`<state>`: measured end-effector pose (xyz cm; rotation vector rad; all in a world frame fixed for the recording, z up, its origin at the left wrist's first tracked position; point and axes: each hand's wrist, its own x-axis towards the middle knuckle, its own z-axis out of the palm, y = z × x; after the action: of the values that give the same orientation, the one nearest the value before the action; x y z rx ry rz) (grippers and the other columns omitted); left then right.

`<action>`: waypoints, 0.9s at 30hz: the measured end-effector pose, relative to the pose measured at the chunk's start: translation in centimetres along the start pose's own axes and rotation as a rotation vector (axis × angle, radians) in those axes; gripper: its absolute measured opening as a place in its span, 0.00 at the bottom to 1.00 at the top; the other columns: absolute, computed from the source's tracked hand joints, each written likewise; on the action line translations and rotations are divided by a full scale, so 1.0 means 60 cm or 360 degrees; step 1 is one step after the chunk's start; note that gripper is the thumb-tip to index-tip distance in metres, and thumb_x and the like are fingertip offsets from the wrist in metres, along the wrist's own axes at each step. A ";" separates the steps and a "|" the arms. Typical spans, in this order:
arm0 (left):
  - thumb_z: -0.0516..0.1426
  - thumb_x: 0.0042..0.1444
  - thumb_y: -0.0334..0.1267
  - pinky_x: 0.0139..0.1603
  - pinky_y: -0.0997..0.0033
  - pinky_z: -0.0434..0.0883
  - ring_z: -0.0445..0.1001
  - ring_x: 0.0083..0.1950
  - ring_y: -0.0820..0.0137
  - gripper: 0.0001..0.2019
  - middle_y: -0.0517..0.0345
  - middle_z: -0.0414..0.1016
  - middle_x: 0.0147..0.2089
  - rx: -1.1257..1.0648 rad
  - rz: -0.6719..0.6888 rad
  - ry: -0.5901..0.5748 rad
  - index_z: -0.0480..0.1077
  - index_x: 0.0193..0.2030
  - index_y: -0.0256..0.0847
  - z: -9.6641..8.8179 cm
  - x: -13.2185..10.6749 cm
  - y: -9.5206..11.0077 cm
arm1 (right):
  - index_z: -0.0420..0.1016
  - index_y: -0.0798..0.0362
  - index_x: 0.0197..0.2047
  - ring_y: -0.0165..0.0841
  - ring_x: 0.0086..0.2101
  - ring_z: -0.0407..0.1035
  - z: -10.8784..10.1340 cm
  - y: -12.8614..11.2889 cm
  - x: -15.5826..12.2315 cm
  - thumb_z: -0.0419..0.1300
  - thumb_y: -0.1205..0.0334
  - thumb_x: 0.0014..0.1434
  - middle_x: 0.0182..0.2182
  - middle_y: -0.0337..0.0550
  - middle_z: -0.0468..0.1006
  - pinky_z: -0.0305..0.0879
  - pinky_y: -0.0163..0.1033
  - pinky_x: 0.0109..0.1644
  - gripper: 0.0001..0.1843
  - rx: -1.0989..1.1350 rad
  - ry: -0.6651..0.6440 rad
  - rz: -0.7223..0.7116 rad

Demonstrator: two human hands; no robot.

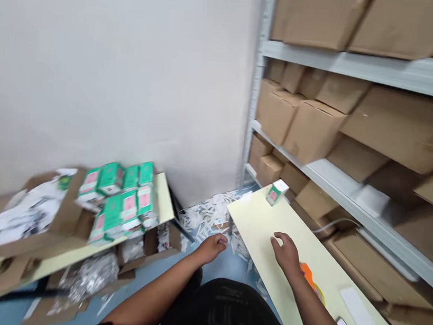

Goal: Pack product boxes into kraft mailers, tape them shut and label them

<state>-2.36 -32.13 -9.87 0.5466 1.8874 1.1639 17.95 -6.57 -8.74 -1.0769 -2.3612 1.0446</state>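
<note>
Hands hold nothing: the right hand (286, 252) hovers with relaxed fingers above the pale yellow table board (262, 224), and the left hand (212, 245) is loosely curled to its left. A small green and white carton box (275, 192) stands at the far end of this board, apart from both.

No legible text. Pink labels on the green boxes (122, 195) and the small box (275, 192) are blurred.

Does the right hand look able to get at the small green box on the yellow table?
Probably yes. The right hand hovers open over the yellow table, and the tabletop between it and the small green box at the far end is bare.
</note>
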 end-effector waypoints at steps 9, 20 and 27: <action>0.61 0.49 0.46 0.38 0.69 0.68 0.73 0.37 0.67 0.17 0.56 0.77 0.38 -0.0361 -0.0055 0.0600 0.75 0.43 0.39 -0.184 -0.207 -0.146 | 0.81 0.50 0.42 0.47 0.50 0.75 0.199 -0.196 -0.030 0.57 0.45 0.59 0.46 0.50 0.83 0.67 0.50 0.59 0.20 0.0038 -0.0370 -0.0482; 0.61 0.50 0.47 0.39 0.68 0.70 0.75 0.39 0.64 0.18 0.55 0.79 0.39 -0.0419 -0.0201 0.1022 0.76 0.44 0.38 -0.471 -0.458 -0.358 | 0.82 0.51 0.42 0.47 0.49 0.76 0.494 -0.504 -0.177 0.57 0.43 0.58 0.46 0.52 0.83 0.68 0.50 0.56 0.22 0.0063 -0.0637 -0.0735; 0.60 0.51 0.47 0.42 0.67 0.71 0.77 0.42 0.62 0.18 0.54 0.79 0.40 -0.0476 -0.0261 0.1324 0.76 0.45 0.39 -0.608 -0.547 -0.436 | 0.81 0.49 0.43 0.45 0.48 0.76 0.615 -0.654 -0.229 0.58 0.42 0.61 0.45 0.49 0.83 0.69 0.47 0.55 0.21 0.0223 -0.0993 -0.0946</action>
<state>-12.66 -86.79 -10.77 -0.3176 2.2945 1.6771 -13.68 -52.07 -4.49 0.0566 -2.7334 1.3983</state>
